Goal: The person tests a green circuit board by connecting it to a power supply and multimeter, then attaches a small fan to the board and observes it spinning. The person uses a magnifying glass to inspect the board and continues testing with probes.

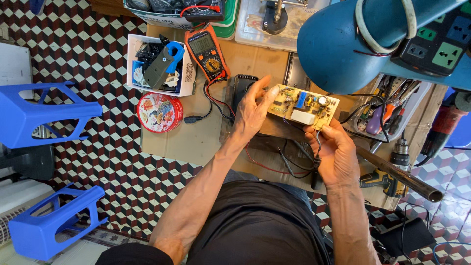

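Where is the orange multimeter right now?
The orange multimeter lies on the bench at upper centre of the head view, right of the white parts box, beyond the left hand.

Both hands work in a tight pocket above the brown cardboard-covered surface, holding a yellowish populated circuit board between them. Just above and to the right, the big blue metal lamp shade overhangs the board's far edge and blocks any lift upward. To the left, the orange digital multimeter and its red and black leads cross the path toward the round red printed tin and the white box of black parts. On the right, a rusty metal pipe and a tray of coloured hand tools close that side. Bare cardboard lies open below the tin.
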